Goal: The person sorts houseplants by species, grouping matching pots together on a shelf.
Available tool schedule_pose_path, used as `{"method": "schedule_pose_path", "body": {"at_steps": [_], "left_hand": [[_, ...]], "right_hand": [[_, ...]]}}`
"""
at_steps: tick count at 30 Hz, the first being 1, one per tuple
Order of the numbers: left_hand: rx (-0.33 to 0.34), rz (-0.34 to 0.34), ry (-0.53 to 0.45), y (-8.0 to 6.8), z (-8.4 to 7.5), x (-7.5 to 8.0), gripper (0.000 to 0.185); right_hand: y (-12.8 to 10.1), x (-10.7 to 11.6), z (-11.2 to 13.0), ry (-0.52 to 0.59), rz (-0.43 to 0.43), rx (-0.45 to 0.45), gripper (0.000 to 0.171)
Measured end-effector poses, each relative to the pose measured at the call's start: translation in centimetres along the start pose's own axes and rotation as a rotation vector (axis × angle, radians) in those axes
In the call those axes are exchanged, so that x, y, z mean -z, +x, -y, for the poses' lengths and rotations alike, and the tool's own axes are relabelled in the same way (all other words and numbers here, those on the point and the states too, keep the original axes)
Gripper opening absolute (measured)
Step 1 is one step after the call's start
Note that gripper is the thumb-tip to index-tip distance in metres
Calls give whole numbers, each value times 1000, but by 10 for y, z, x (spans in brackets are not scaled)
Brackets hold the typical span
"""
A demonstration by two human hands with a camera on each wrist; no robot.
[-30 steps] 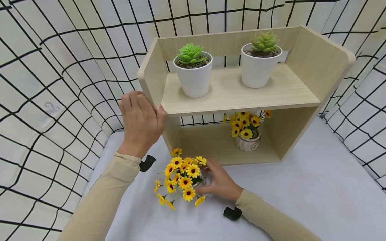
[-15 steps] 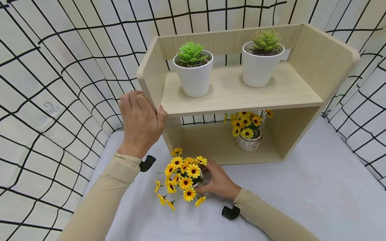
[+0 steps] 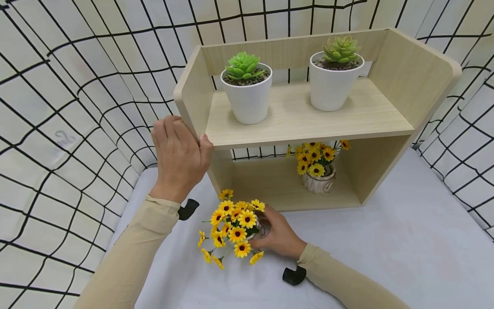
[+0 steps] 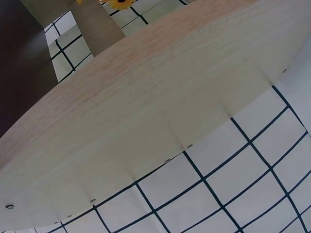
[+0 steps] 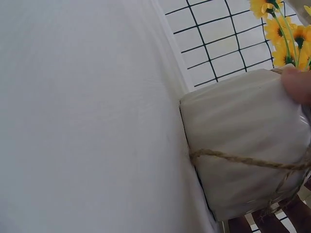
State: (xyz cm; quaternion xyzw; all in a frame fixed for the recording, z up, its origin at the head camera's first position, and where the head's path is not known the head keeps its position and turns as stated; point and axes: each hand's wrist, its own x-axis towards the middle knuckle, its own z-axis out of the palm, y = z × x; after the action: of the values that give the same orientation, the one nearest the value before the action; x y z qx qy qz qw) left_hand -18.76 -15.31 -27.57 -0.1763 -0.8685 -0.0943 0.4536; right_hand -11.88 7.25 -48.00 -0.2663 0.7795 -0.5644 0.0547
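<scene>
Since a second ago the right hand (image 3: 279, 236) has closed in on the yellow flower pot (image 3: 256, 229), its fingers (image 5: 297, 83) now wrapped round the white, twine-tied pot standing on the white surface (image 3: 386, 249) just before the wooden shelf (image 3: 308, 124). Farther back, the left hand (image 3: 179, 156) stays clasped on the shelf's left side panel, thumb at its front edge
</scene>
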Motion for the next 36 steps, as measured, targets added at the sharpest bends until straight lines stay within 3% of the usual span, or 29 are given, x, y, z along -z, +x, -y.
{"method": "schedule_pose_path", "body": {"at_steps": [14, 36], "left_hand": [[-1, -14, 1, 2, 0, 1, 35], [-4, -10, -2, 0, -1, 2, 35]], "right_hand": [[2, 7, -4, 29, 19, -2, 71], [-4, 2, 4, 108, -38, -38, 71]]}}
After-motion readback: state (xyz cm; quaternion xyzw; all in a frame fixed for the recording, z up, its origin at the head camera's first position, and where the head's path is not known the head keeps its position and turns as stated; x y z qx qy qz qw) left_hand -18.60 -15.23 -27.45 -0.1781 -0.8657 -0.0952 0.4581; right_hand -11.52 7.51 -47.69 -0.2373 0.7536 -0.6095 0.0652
